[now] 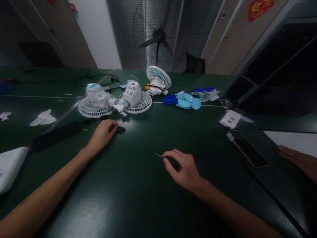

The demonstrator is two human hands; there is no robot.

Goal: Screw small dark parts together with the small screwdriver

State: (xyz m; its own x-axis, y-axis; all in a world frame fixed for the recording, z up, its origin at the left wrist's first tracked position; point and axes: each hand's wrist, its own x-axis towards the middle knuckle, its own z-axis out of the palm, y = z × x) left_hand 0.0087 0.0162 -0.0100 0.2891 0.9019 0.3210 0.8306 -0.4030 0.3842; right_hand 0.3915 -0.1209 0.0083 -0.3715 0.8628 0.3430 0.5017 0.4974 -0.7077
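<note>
On the dark green table, my left hand (105, 131) has its fingers curled at a small black object (121, 129), which sticks out past the fingertips. My right hand (182, 168) is wrapped round the black handle of a screwdriver (173, 162), whose thin metal shaft points left. Just beyond my left hand, two white fan heads (133, 93) lie with their grilles down, with crumpled clear plastic between them. A third small fan (158, 79) rests tilted behind them. Light blue fan blades (188, 101) lie to its right, beside dark blue gloves (169, 99).
A phone (247, 148) and a white box (230, 119) lie at the right, near another person's hand (298, 160). At the left are a long black object (56, 135), a white tissue (44, 118) and a white case (12, 167). Cables run along the back left.
</note>
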